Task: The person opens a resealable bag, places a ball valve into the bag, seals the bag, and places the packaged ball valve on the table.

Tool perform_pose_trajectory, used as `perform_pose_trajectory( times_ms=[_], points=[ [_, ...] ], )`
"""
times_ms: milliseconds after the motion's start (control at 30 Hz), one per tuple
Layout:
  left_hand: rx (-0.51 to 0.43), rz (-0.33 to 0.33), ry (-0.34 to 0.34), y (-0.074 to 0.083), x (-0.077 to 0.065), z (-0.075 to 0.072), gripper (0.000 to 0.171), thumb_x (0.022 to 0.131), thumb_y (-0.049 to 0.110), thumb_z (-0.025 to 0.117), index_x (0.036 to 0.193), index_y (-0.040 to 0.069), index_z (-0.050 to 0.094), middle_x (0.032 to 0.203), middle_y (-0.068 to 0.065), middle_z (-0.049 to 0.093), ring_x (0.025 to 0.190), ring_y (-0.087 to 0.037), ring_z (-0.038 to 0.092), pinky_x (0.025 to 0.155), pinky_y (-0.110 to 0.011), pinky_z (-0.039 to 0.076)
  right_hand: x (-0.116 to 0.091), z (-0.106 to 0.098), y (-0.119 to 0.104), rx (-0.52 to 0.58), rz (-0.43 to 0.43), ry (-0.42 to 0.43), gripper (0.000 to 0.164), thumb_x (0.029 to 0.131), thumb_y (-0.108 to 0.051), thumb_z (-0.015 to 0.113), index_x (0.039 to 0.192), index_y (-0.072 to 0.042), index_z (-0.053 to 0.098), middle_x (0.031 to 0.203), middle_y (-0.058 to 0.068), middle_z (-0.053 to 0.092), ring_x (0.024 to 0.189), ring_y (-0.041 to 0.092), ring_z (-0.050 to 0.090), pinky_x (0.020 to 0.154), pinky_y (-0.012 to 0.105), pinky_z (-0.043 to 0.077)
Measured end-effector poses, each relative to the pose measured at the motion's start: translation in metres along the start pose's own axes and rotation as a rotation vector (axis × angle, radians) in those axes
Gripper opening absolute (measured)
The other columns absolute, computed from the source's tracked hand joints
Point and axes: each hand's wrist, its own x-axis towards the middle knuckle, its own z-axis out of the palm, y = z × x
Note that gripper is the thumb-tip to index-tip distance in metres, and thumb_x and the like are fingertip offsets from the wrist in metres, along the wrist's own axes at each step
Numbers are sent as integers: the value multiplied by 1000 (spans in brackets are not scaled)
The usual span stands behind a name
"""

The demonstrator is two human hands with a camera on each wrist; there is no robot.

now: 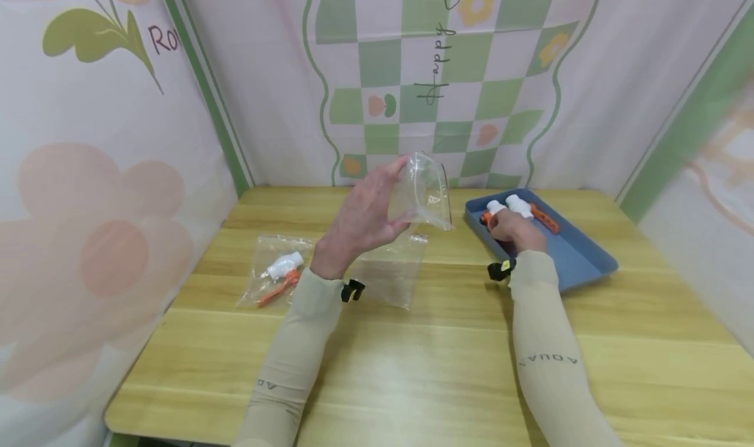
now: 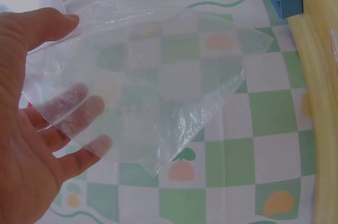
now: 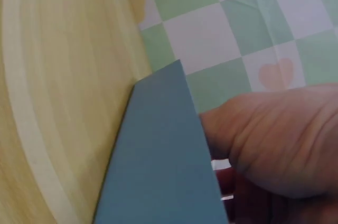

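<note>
Head view: above and behind left grip (image 1: 364, 214) and right grip (image 1: 521, 232), facing forward, down over the counter (image 1: 424, 375).
Left wrist view: close to left grip, rolled sideways, facing the checkered curtain (image 2: 228, 163).
Right wrist view: close by right grip, behind the blue tray's (image 3: 158, 155) wall.
Both wrist views share: curtain, tray beside right grip.

The raised bag (image 1: 432, 192) looks glossy plastic, the tray (image 1: 580, 257) smooth matt plastic, the table (image 1: 424, 381) satiny wood.

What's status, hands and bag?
Left hand holds clear bag. Right hand in blue tray, by white parts. Right wrist view: tray wall partly hides fingers.
</note>
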Motion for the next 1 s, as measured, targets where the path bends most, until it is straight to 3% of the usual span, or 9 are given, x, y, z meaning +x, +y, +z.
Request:
perform_pose_trajectory(
  times_ms=[100, 267, 500, 567, 800, 1000],
  points=[
    [-2, 4, 6, 0, 0, 1, 86, 76, 28, 74, 140, -2, 25, 117, -12, 52, 92, -22, 52, 77, -28, 44, -3, -4, 0, -7, -9, -15, 20, 91, -15, 42, 103, -6, 54, 97, 14, 53, 77, 25, 51, 62, 34, 40],
    [-1, 3, 3, 0, 0, 2, 86, 76, 28, 74, 139, -2, 25, 118, -12, 52, 92, -22, 52, 76, -28, 44, -7, -13, -1, -25, -38, 34, 22, 92, -15, 44, 104, -1, 56, 93, 16, 53, 77, 27, 51, 61, 32, 40],
    [5, -6, -8, -1, -1, 2, 84, 78, 26, 73, 140, -2, 24, 118, -12, 51, 92, -22, 51, 77, -28, 44, -11, -21, 1, -3, -38, 42, 27, 95, -20, 38, 109, 1, 48, 88, 15, 48, 73, 26, 49, 57, 31, 38],
    [8, -6, -7, -1, -1, 1, 84, 78, 25, 72, 140, -2, 24, 117, -12, 51, 92, -22, 51, 77, -28, 44, -10, -22, 2, 7, -46, 55, 26, 96, -23, 37, 105, 0, 46, 84, 14, 46, 70, 25, 48, 57, 32, 38],
    [4, -8, -5, -2, 0, 2, 83, 77, 22, 73, 139, -2, 26, 116, -12, 52, 94, -22, 52, 80, -27, 44, -4, -23, 6, 131, -106, 158, 33, 94, -27, 41, 66, -9, 42, 58, 6, 50, 55, 25, 50, 50, 33, 39],
    [1, -13, 3, -2, -1, 2, 81, 77, 23, 73, 139, -2, 27, 117, -12, 53, 91, -22, 52, 76, -28, 44, -4, -23, 8, 290, -97, 187, 34, 94, -25, 39, 62, -13, 40, 55, 4, 53, 58, 31, 57, 51, 39, 42]
  ],
)
